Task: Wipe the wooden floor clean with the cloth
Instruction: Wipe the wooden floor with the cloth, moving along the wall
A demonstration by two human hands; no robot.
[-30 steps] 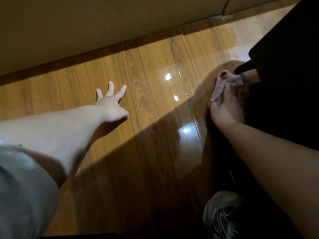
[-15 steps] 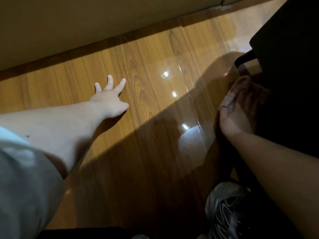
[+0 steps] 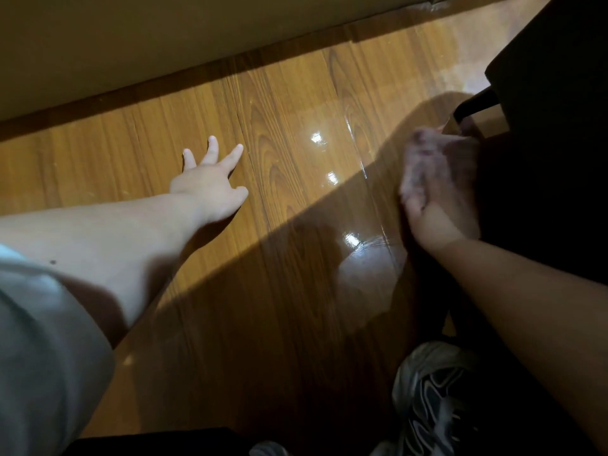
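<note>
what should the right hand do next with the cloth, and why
Probably draw the cloth leftward, away from the dark furniture, across the shaded boards. The right hand, motion-blurred, has the cloth beside that furniture, while a glossy patch of the wooden floor lies left of it. The left hand rests spread on the floor, clear of that path.

Cloth (image 3: 414, 169): pale, blurred, detail unreadable. It sits under my right hand (image 3: 441, 192) and shows along the left edge of the fingers, down on the boards.
Wooden floor (image 3: 296, 103): glossy orange-brown planks. Bright glints just left of my grip, shadow under it, and a shinier patch nearer me.
</note>
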